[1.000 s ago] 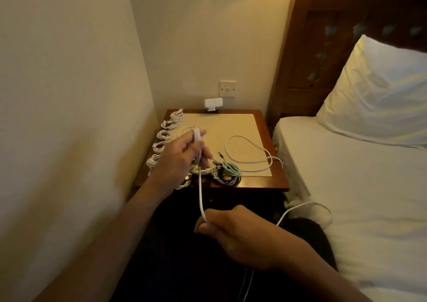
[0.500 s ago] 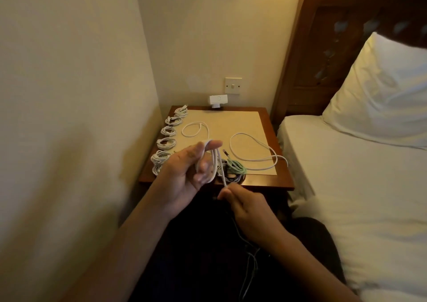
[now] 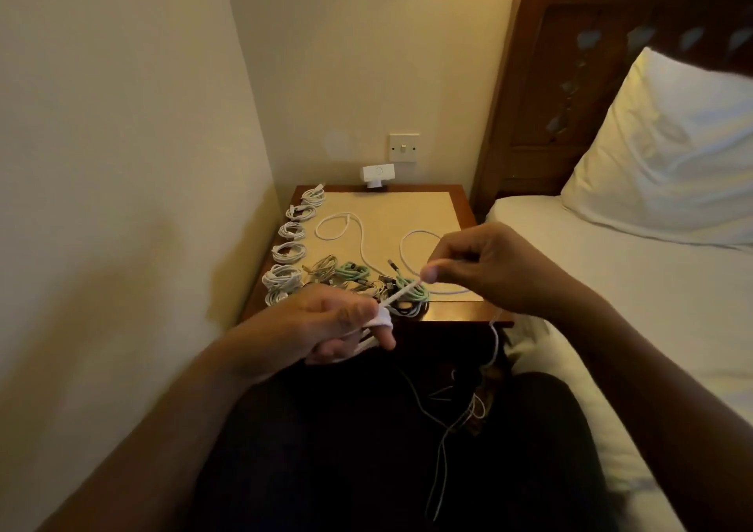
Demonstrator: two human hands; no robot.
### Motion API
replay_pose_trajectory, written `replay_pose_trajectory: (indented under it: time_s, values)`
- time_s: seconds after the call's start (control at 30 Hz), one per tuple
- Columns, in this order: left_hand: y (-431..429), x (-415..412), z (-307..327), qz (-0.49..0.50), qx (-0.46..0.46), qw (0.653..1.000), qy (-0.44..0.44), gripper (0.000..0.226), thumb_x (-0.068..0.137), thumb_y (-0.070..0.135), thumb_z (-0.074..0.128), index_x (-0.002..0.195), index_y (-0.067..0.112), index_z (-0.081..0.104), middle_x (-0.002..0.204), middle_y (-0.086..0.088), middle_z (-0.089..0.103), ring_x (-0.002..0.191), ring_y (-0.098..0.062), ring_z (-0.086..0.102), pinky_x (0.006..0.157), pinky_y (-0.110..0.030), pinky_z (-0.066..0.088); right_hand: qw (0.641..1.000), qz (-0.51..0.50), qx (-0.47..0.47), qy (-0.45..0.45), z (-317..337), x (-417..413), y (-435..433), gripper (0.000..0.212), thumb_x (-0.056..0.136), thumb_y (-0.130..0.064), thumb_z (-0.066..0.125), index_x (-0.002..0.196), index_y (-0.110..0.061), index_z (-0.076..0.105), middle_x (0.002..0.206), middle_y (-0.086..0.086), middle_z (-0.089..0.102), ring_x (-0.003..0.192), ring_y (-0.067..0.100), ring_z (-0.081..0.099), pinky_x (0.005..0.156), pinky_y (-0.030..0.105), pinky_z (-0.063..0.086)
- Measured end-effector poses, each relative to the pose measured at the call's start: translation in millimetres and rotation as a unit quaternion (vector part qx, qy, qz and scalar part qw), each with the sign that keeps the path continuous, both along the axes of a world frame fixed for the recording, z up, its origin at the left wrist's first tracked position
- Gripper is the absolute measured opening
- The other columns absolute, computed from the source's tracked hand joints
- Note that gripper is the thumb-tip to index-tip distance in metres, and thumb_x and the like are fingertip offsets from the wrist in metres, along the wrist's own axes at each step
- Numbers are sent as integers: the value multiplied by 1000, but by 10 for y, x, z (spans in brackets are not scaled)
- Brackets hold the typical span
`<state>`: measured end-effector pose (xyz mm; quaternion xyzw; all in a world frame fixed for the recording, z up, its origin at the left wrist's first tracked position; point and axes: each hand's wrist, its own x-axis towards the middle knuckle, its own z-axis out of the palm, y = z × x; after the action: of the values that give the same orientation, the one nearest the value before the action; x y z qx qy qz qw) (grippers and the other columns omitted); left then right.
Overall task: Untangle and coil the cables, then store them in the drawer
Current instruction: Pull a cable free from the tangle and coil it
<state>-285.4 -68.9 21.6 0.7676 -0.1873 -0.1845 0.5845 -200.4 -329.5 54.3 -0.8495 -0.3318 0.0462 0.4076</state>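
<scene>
The tabletop [image 3: 423,213] is wedged between the wall [image 3: 122,165] on the left and the bed [image 3: 611,287] on the right, with bare room mostly at its back right. Coiled cables [image 3: 289,251] line its left edge and a tangle [image 3: 358,277] crowds the front edge. Just before that edge, the left hand [image 3: 326,324] holds turns of a white cable [image 3: 401,290] wrapped round its fingers. The right hand [image 3: 489,266], higher, pinches the same cable taut, and its tail hangs to the lap.
</scene>
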Motion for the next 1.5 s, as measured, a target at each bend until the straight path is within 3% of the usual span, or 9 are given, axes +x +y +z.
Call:
replay_pose_trajectory:
  time_s: [0.13, 0.4, 0.53, 0.7, 0.9, 1.1, 1.17, 1.3, 1.5]
  values:
    - [270, 105, 118, 110, -117, 986, -41, 40, 92, 50, 65, 83, 12, 74, 54, -3, 32, 44, -22, 23, 42, -20, 22, 988, -133, 71, -26, -270, 375, -361, 49, 100, -47, 53, 67, -16, 72, 60, 7, 63, 59, 22, 58, 62, 29, 44]
    - [347, 309, 181, 261, -411, 874, -7, 48, 110, 32, 34, 79, 13, 66, 46, 10, 26, 40, -8, 11, 35, -17, 20, 951, -288, -86, 67, -1368, 379, -1099, 52, 102, -40, 59, 54, -20, 68, 55, 1, 63, 55, 19, 59, 65, 31, 42]
    - [1, 280, 132, 214, -299, 930, -4, 41, 104, 35, 46, 79, 14, 71, 51, 8, 24, 40, -5, 19, 40, -22, 15, 963, -174, -178, 104, -1474, 190, -896, 12, 99, -34, 65, 94, -35, 75, 91, -13, 75, 85, 5, 70, 81, 30, 58]
    - [-509, 167, 154, 104, -208, 972, 17, 36, 103, 36, 51, 93, 6, 69, 56, 0, 25, 47, -12, 19, 44, -25, 17, 991, -4, 82, 107, -755, -219, -227, 54, 97, -22, 64, 146, -37, 48, 139, -22, 59, 130, 0, 55, 108, 30, 48]
    - [-469, 388, 225, 180, -434, 882, 28, 37, 107, 27, 40, 118, -1, 62, 66, -1, 48, 53, -10, 44, 52, -22, 41, 993, 27, 12, 118, -862, -737, 400, 24, 110, -30, 40, 128, -34, 56, 75, -3, 60, 63, 7, 53, 62, 34, 46]
    - [-326, 216, -146, 192, -10, 979, -69, 34, 105, 35, 45, 120, 12, 66, 88, -6, 73, 75, -21, 67, 71, -25, 55, 996, 52, -48, -63, -403, -880, 414, 21, 105, -41, 51, 91, -31, 63, 71, -10, 60, 65, 8, 58, 59, 19, 40]
    - [-300, 109, -241, 116, 13, 992, -52, 43, 107, 40, 39, 105, 8, 68, 80, -6, 72, 69, -28, 63, 68, -30, 52, 995, 10, -52, -83, -205, -701, 317, 15, 101, -40, 60, 95, -32, 71, 71, -15, 63, 67, 6, 61, 59, 15, 42]
    - [-262, -60, -256, 67, -101, 993, -16, 47, 109, 38, 35, 107, 8, 71, 67, -11, 55, 53, -21, 41, 53, -24, 38, 999, -9, 44, -17, -132, -269, 118, 10, 90, -36, 74, 97, -30, 78, 87, -12, 74, 84, 7, 69, 71, 28, 58]
    - [-186, 26, 41, 176, -277, 944, -8, 40, 103, 29, 42, 108, -3, 65, 62, -2, 43, 48, -12, 34, 47, -25, 30, 982, -86, 151, 76, -909, -163, 193, 23, 105, -28, 55, 100, -22, 76, 68, -17, 62, 62, -2, 53, 60, 12, 38]
